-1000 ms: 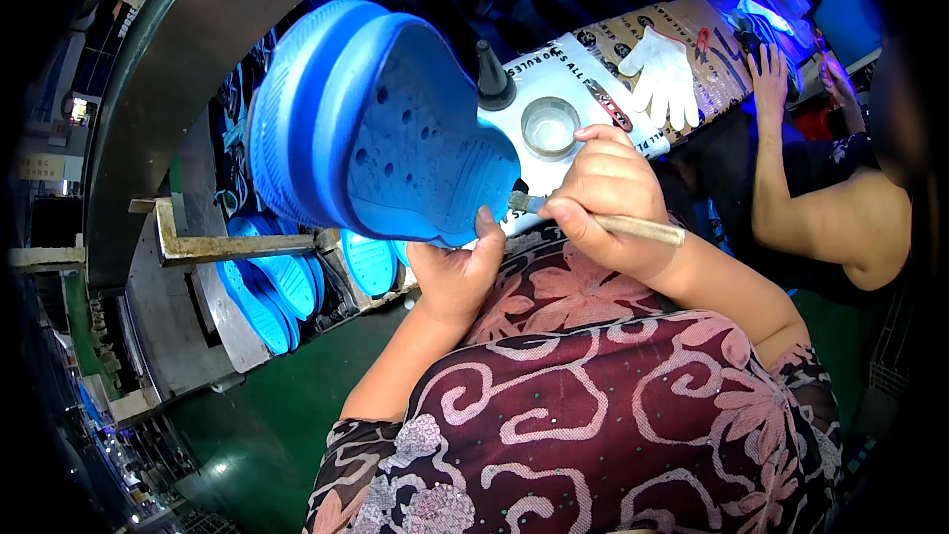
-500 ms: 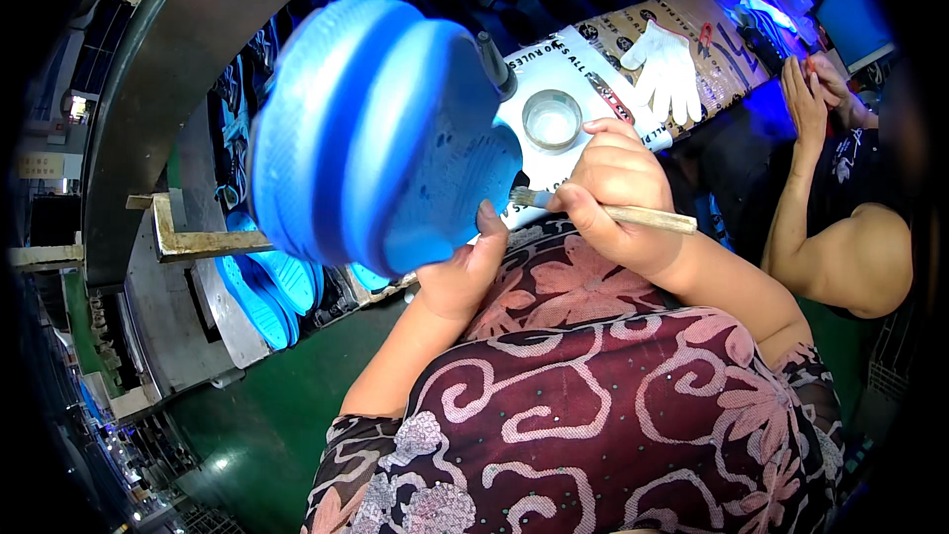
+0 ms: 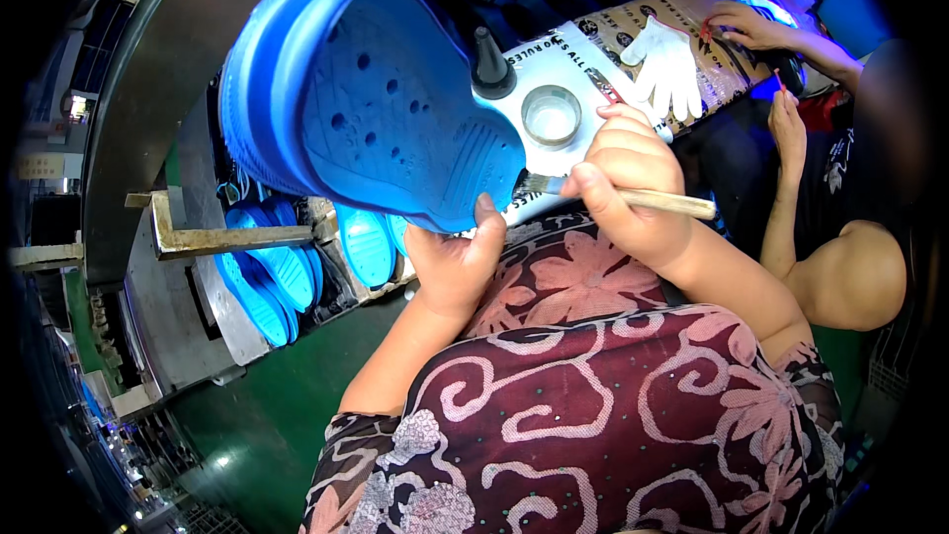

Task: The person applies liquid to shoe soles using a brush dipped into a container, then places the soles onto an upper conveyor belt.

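Observation:
My left hand (image 3: pixel 455 265) grips a thick blue shoe sole (image 3: pixel 395 124) by its narrow end, thumb on the rim. The sole is held up at a tilt, its hollow, holed inner face toward me. In my right hand (image 3: pixel 633 173) is a flat paintbrush (image 3: pixel 677 203) with a pale wooden handle. Its bristles are at the sole's narrow end; whether they touch it I cannot tell. Just beyond the brush, a round glass dish (image 3: pixel 551 119) stands on the white-covered bench (image 3: pixel 529 153), beside a dark cone-topped bottle (image 3: pixel 490 69).
White gloves (image 3: pixel 667 69) and a red-handled cutter (image 3: pixel 605 91) lie on the bench. More blue soles (image 3: pixel 366 245) rest at the left near a metal frame bar (image 3: pixel 232 240). A co-worker's hand (image 3: pixel 746 25) reaches over the bench at far right.
The sole has turned so its inner face opens toward me. My right hand and the brush have shifted slightly right. The co-worker's hands have moved apart, one reaching over the bench.

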A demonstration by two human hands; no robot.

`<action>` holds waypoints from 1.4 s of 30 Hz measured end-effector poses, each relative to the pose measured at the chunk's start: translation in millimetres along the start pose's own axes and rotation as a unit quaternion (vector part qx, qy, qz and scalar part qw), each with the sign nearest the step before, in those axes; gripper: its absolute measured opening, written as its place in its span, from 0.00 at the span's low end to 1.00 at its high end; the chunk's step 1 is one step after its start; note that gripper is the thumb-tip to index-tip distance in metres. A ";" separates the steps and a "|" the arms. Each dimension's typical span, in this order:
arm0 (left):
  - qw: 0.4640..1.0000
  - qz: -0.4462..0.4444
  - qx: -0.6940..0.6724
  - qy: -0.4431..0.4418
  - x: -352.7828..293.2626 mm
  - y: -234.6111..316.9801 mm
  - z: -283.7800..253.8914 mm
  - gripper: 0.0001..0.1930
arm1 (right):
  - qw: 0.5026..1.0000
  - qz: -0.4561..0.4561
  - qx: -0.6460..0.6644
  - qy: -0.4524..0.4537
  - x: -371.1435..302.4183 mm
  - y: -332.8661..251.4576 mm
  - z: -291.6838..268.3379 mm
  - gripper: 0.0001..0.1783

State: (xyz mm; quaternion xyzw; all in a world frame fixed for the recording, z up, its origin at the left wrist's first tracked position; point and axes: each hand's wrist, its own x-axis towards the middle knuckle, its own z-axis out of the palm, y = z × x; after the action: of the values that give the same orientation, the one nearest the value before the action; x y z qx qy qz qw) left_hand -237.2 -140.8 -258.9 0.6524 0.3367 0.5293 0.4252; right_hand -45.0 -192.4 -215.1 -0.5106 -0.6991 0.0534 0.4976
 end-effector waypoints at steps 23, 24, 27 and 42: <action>0.946 -0.213 -0.200 -0.143 64.9 77.5 -34.3 0.31 | 0.992 0.062 0.035 0.103 -14.5 28.8 -31.0 0.13; 0.923 -0.245 -0.214 -0.208 74.0 88.9 -34.2 0.32 | 0.991 0.046 0.037 0.122 -16.7 30.5 -32.4 0.14; 0.855 -0.314 -0.246 -0.333 82.5 109.7 -16.4 0.38 | 0.990 0.056 0.041 0.126 -27.2 32.9 -35.9 0.15; 0.884 -0.158 -0.294 -0.326 211.3 138.4 137.4 0.27 | 0.939 0.272 0.138 0.159 -51.6 56.7 -58.8 0.18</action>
State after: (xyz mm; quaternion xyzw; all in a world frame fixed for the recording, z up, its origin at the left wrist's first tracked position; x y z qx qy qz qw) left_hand -59.5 -37.1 -58.1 0.5715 0.1066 0.2872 0.7613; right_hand 35.7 -230.7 -251.8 -0.6094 -0.4315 0.2005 0.6343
